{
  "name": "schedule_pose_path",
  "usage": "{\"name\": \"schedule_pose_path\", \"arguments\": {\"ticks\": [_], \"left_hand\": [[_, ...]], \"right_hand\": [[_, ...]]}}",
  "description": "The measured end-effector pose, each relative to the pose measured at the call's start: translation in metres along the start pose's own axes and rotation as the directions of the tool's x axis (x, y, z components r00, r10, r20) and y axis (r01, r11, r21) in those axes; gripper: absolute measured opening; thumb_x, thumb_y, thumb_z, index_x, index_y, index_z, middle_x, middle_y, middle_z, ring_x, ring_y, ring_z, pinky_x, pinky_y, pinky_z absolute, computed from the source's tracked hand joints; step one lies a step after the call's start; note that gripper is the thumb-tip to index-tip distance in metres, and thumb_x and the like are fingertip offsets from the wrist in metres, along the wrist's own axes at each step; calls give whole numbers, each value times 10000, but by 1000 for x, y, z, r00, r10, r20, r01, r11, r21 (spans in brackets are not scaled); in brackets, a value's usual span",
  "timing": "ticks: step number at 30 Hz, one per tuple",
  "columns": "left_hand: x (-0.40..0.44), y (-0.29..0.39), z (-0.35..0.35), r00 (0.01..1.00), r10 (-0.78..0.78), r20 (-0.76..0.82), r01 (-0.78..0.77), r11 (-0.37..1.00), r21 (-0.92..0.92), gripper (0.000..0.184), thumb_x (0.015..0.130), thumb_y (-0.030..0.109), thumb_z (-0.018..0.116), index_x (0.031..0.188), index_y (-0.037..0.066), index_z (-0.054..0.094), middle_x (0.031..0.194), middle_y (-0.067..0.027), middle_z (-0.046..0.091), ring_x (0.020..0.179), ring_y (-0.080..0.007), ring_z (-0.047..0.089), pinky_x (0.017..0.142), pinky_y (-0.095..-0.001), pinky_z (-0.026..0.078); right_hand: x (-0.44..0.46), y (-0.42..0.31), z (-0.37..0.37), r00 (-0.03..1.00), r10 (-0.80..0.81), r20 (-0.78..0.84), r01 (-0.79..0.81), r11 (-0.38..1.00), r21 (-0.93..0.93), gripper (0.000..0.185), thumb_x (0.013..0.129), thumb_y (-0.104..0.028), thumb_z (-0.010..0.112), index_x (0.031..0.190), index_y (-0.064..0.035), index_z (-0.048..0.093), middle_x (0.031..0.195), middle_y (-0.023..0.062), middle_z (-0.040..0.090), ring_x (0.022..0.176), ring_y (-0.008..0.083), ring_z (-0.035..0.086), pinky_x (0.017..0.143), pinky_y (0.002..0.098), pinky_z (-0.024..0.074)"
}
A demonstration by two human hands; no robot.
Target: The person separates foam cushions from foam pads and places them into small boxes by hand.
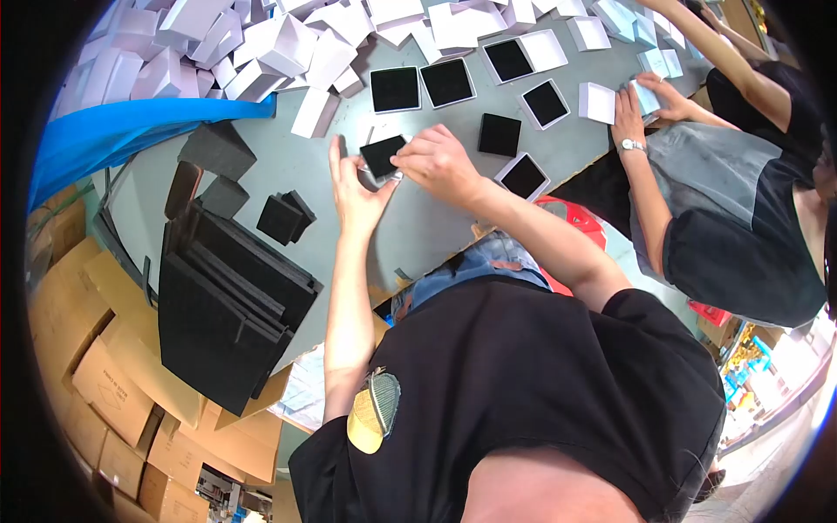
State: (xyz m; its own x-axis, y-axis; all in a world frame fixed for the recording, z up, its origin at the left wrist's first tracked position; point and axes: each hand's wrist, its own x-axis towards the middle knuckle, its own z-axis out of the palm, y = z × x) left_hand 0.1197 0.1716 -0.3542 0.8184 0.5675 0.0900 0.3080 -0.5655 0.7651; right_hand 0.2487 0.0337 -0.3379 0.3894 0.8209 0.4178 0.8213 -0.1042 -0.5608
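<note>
A small white box with a black foam pad (382, 157) in it is between my two hands. My left hand (358, 193) holds the box's side and lower corner, thumb and fingers spread round it. The fingers of my right hand (436, 161) are pinched together on the pad's right edge. Beyond my hands lie white boxes with black inserts (395, 89), and a loose black pad (500, 135) lies to the right. Near the table's left part is a small stack of black pads (283, 218).
White boxes (288, 44) are heaped along the far side. A blue sheet (157, 126) and large black foam sheets (227, 305) lie left, above cardboard cartons (113, 383). On the right, a co-worker's hands (629, 118) hold a box; another person's arm (724, 52) reaches in.
</note>
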Motion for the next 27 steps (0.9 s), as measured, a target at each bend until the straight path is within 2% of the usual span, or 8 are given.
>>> {"name": "schedule_pose_path", "arguments": {"ticks": [6, 7, 11, 16, 18, 20, 23, 27], "left_hand": [[29, -6, 10, 933, -79, 351, 170, 956, -238, 580, 569, -14, 825, 988, 71, 432, 1450, -108, 474, 596, -159, 553, 566, -305, 486], [31, -2, 12, 937, 1, 350, 75, 976, -204, 738, 576, -20, 811, 1203, 88, 437, 1407, -60, 520, 549, -152, 545, 531, -305, 481], [38, 12, 16, 899, -95, 428, 173, 974, -147, 991, 589, -27, 793, 1457, 143, 347, 1384, -85, 523, 609, -165, 585, 562, -299, 495], [24, 21, 27, 946, -62, 319, 119, 980, -161, 875, 618, -10, 778, 1407, 104, 418, 1376, -142, 502, 733, -181, 604, 629, -289, 519], [21, 37, 4, 948, -76, 308, 128, 980, -152, 833, 637, 25, 783, 1392, 86, 439, 1360, -142, 512, 765, -187, 603, 668, -299, 524], [17, 26, -20, 1000, -1, 31, 0, 1000, 29, 688, 690, 136, 800, 1307, 67, 503, 1322, -126, 506, 834, -215, 597, 775, -366, 509], [43, 14, -42, 885, -197, -421, 226, 974, 19, 522, 769, 240, 811, 1134, -40, 563, 1228, -184, 531, 907, -219, 563, 831, -359, 477], [78, -72, -31, 885, -397, -245, 346, 911, -224, 390, 780, 220, 805, 1017, -26, 617, 1335, -216, 486, 1020, -283, 576, 887, -361, 473]], "right_hand": [[4, 10, 19, 948, -38, 316, 159, 917, -366, 64, 694, -184, 634, 667, -126, 635, 683, 2, 530, 730, 180, 567, 739, 333, 445], [4, 7, 16, 957, -16, 289, 135, 908, -397, 80, 688, -183, 624, 635, -127, 605, 725, 14, 558, 751, 176, 580, 740, 332, 446], [-4, 6, -1, 947, 51, 318, 107, 882, -459, 69, 692, -180, 627, 657, -121, 618, 754, 28, 572, 779, 187, 590, 753, 351, 445], [-6, 19, 0, 920, 184, 347, -75, 950, -305, 78, 768, -172, 656, 757, -96, 668, 796, 48, 602, 851, 227, 606, 788, 383, 447], [-3, 16, -29, 977, 148, 153, -113, 970, -217, 80, 794, -168, 662, 808, -94, 688, 845, 56, 627, 877, 244, 611, 804, 391, 448], [-16, 22, -68, 960, 257, 111, -211, 924, -320, 104, 779, -156, 693, 869, -103, 706, 938, 53, 658, 940, 250, 608, 854, 403, 432], [-36, 27, -96, 833, 520, 189, -350, 759, -548, 190, 702, -168, 759, 871, -103, 699, 940, 38, 647, 990, 234, 582, 897, 408, 401], [-62, 58, -75, 897, 389, 209, -206, 786, -582, 166, 731, -152, 731, 883, -92, 705, 942, 39, 671, 933, 228, 621, 861, 389, 440]]}}
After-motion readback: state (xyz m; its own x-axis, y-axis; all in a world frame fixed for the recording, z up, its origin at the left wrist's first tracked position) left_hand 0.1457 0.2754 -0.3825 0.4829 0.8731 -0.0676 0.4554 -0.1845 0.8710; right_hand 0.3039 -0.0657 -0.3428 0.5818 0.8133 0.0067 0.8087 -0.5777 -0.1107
